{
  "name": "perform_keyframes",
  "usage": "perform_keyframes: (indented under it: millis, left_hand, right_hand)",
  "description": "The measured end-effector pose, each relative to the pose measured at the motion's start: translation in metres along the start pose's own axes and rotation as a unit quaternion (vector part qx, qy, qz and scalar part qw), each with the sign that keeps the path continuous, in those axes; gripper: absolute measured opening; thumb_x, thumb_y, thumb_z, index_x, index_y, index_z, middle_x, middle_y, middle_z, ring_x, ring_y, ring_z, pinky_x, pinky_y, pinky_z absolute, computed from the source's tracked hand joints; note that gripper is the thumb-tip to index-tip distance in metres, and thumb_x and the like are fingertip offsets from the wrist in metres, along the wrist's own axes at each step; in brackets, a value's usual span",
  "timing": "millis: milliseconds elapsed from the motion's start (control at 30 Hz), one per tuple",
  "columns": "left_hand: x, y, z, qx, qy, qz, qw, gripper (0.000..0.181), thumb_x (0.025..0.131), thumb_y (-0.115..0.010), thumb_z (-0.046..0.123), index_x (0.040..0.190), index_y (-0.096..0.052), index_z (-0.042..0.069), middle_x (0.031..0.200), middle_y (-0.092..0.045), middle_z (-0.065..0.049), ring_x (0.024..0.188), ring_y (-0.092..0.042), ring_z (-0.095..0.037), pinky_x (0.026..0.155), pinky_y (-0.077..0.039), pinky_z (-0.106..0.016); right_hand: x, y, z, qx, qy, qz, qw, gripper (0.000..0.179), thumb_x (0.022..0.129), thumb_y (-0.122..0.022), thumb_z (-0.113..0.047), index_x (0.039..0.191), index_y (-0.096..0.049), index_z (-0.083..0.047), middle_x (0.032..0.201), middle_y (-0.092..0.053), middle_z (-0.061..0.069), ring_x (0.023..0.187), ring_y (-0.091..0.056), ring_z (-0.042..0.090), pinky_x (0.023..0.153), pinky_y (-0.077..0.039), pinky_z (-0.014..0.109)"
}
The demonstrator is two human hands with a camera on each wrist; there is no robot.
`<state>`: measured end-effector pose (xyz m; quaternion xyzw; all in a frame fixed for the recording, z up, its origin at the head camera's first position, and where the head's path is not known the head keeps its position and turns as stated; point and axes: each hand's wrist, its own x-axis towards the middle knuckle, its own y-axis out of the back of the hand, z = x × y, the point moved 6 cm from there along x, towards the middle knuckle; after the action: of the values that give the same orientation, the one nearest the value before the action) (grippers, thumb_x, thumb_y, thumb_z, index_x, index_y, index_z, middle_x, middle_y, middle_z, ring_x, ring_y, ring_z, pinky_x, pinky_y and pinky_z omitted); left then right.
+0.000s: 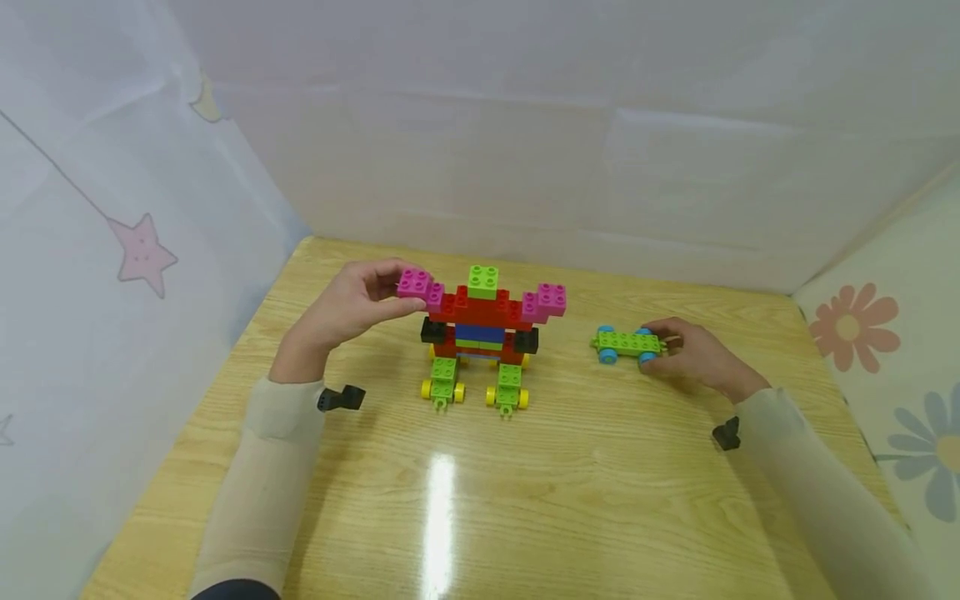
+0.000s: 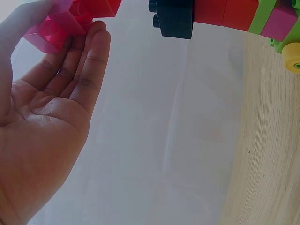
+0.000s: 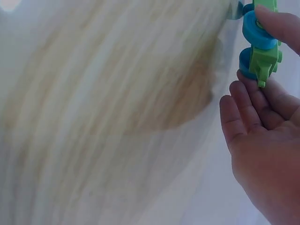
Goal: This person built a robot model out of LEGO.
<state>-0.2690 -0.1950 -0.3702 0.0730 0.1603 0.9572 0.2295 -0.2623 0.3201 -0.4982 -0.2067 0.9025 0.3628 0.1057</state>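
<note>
A toy-brick figure (image 1: 481,312) stands upright on the table, with a lime block on top, red and blue bricks below, and two lime wheeled bases with yellow wheels as feet. My left hand (image 1: 348,304) pinches the pink brick (image 1: 414,282) at the figure's left end between thumb and fingers; the left wrist view shows the fingers beneath the pink brick (image 2: 51,28). Over to the right, a lime wheeled base (image 1: 628,342) with blue wheels is by itself. My right hand (image 1: 693,358) grips its right end, thumb on a blue wheel (image 3: 258,33) in the right wrist view.
Wood-grain tabletop (image 1: 570,500) extends in front of the figure. A pale cloth (image 1: 525,167) hangs behind the table, with printed cloth at both sides. Black brackets (image 1: 341,398) are strapped to the wrists.
</note>
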Motion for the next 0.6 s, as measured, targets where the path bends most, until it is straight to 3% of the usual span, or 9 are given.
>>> perform_keyframes:
  millis: [300,600]
  left_hand:
    - [-0.001,0.0,0.002,-0.004,0.009,0.0,1.0,0.037,0.103,-0.082,0.012,0.137,-0.073,0.0,0.119,-0.078,0.001,0.108,-0.074,-0.02,0.092,-0.064,-0.023]
    - [-0.001,0.0,0.003,-0.007,0.004,-0.003,1.0,0.037,0.103,-0.082,0.013,0.137,-0.073,0.001,0.12,-0.078,0.0,0.108,-0.074,-0.02,0.092,-0.064,-0.023]
  right_hand:
    - [-0.007,0.015,-0.025,-0.01,0.007,0.027,0.9996,0.079,0.104,-0.081,-0.047,0.166,-0.048,-0.011,0.163,-0.051,0.02,0.152,-0.051,0.049,0.117,-0.051,0.067]
    - [-0.01,0.033,-0.082,-0.029,0.027,0.052,0.9978,0.086,0.1,-0.084,-0.052,0.165,-0.05,-0.007,0.163,-0.054,0.02,0.154,-0.05,0.05,0.121,-0.046,0.072]
